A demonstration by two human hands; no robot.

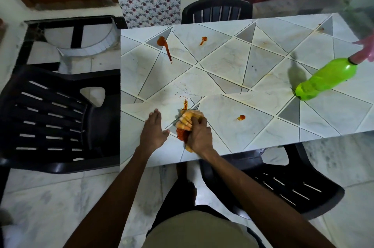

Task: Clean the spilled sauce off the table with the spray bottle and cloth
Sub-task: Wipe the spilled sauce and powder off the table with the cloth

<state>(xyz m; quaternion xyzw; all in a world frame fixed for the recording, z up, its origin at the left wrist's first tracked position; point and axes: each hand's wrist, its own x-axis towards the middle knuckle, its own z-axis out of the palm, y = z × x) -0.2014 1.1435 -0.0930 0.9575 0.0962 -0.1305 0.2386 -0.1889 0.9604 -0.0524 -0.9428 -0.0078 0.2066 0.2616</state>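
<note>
**WIPING PASS AT THE NEAR EDGE: HAZARDS AND ORIENTATION**

Your right hand (199,136) grips the bunched yellow-orange fabric cloth (189,119), its fingers curled round it. The cloth is pressed to the pale tile-patterned desk (263,126), close to the near edge. Your left hand (154,132) lies flat on the desk just beside the cloth, fingers straight, holding nothing.

**Hazards.** The cloth already carries a thick red load of sauce on its left flank. A further stroke is likely to smear rather than lift — refold to a clean face first. A stroke toward you could push sauce over the near edge onto the floor. A red sauce smear (185,105) touches the cloth's far end, and a small red blot (241,117) lies near on its right. A long red streak (165,47) and a short red splash (203,40) sit well apart at the far side, untreated.

**Orientation.** The cloth's long axis runs near-to-far across the desk. The green plastic spray bottle (325,79) is well apart at the right. In this wide view its long axis leans from the base at lower left to the pink spray head (362,53) at upper right, by the frame edge. A careless reach across could tip it.
</note>
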